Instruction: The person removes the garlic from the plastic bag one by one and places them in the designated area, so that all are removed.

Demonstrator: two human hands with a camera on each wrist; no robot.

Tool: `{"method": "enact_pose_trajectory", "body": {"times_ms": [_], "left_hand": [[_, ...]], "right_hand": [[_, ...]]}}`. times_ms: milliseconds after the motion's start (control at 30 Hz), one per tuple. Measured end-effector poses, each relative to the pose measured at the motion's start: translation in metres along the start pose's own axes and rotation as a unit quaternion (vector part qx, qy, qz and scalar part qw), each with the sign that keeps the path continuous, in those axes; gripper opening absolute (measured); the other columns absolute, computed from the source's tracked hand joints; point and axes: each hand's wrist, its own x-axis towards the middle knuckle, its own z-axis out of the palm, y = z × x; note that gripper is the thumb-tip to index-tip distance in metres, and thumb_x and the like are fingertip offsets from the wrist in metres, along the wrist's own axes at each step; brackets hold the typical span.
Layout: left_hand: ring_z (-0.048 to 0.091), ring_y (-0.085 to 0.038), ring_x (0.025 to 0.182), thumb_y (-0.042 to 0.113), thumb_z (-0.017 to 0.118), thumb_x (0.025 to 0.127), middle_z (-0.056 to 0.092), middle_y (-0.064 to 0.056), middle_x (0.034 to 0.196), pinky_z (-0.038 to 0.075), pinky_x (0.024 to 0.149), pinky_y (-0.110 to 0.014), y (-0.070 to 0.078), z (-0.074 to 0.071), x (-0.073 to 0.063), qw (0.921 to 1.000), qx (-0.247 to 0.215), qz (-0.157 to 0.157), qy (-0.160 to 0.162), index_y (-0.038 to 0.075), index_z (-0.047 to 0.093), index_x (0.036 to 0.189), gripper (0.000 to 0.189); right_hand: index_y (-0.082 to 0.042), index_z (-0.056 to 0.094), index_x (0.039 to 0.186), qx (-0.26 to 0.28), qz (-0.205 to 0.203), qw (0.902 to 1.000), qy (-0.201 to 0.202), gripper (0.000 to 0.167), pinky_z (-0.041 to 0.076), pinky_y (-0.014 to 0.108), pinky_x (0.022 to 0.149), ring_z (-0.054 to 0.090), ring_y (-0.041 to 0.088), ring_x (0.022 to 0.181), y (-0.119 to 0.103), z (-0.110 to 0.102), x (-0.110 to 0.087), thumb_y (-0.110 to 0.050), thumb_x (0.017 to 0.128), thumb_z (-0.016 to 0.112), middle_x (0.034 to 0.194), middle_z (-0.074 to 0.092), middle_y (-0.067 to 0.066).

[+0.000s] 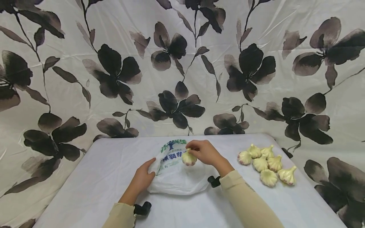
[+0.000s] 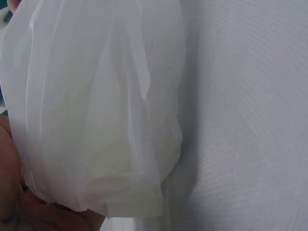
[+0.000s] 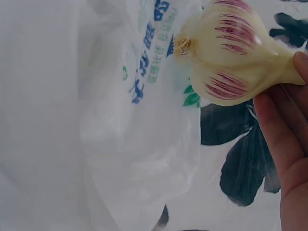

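Observation:
My right hand [image 1: 206,152] pinches a garlic bulb [image 1: 189,159] by its stem, holding it over a white plastic bag [image 1: 182,185] with green and blue print. In the right wrist view the bulb [image 3: 231,53] shows purple streaks and a tuft of roots, with the fingers of the right hand [image 3: 288,125] at its stem. At the bag's left edge, my left hand [image 1: 144,178] grips the plastic between thumb and fingers. The left wrist view shows the bag [image 2: 96,110] bulging over part of that hand [image 2: 43,211]. What lies inside the bag is hidden.
Several garlic bulbs [image 1: 260,163] lie grouped on the right side of the white-covered table [image 1: 97,177]. Behind the table hangs a pale cloth [image 1: 205,79] with dark flowers. Black wrist cameras [image 1: 143,209] sit at both cuffs.

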Motion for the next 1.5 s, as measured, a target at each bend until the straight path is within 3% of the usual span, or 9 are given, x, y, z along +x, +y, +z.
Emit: {"method": "enact_pose_trajectory", "body": {"times_ms": [1067, 1500], "left_hand": [[0.029, -0.039, 0.144, 0.006, 0.050, 0.088, 0.035, -0.019, 0.154, 0.028, 0.115, -0.057, -0.001, 0.000, -0.001, 1.0000, -0.007, 0.002, -0.001, 0.012, 0.037, 0.150, 0.063], [0.029, -0.040, 0.144, 0.007, 0.050, 0.089, 0.035, -0.019, 0.154, 0.027, 0.115, -0.058, -0.001, 0.000, 0.001, 1.0000, 0.002, -0.004, 0.000, 0.012, 0.036, 0.150, 0.063]], "right_hand": [[-0.016, 0.071, 0.106, -0.001, -0.006, 0.9962, 0.087, 0.017, 0.058, 0.032, 0.081, 0.071, 0.019, 0.092, 0.036, -0.055, -0.049, -0.014, 0.090, 0.066, 0.101, 0.074, 0.002], [-0.013, 0.071, 0.109, -0.015, 0.031, 0.9947, 0.097, 0.020, 0.058, 0.033, 0.078, 0.072, 0.020, 0.090, 0.059, -0.073, -0.072, -0.013, 0.091, 0.066, 0.103, 0.074, 0.005]]}}
